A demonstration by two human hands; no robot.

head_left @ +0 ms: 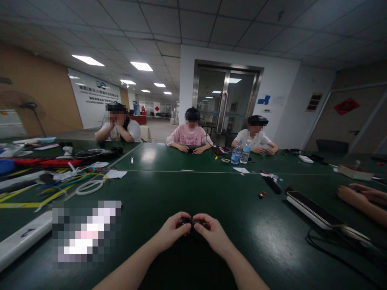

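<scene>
Near the front edge of the green table (pixel 157 189), my left hand (pixel 173 231) and my right hand (pixel 212 233) meet in front of me. Between their fingertips is a small dark object (pixel 191 221), gripped from both sides. Thumbs lie on the near side, and the curled fingers cover most of it, so its kind cannot be made out. Both forearms come in from the bottom of the head view.
A white power strip (pixel 24 241) and a pixelated patch lie at left, beyond them cables (pixel 89 187). A power bank with a phone (pixel 314 209) lies at right, near another person's hands (pixel 359 195). Water bottles (pixel 236 154) stand farther back, where three people sit.
</scene>
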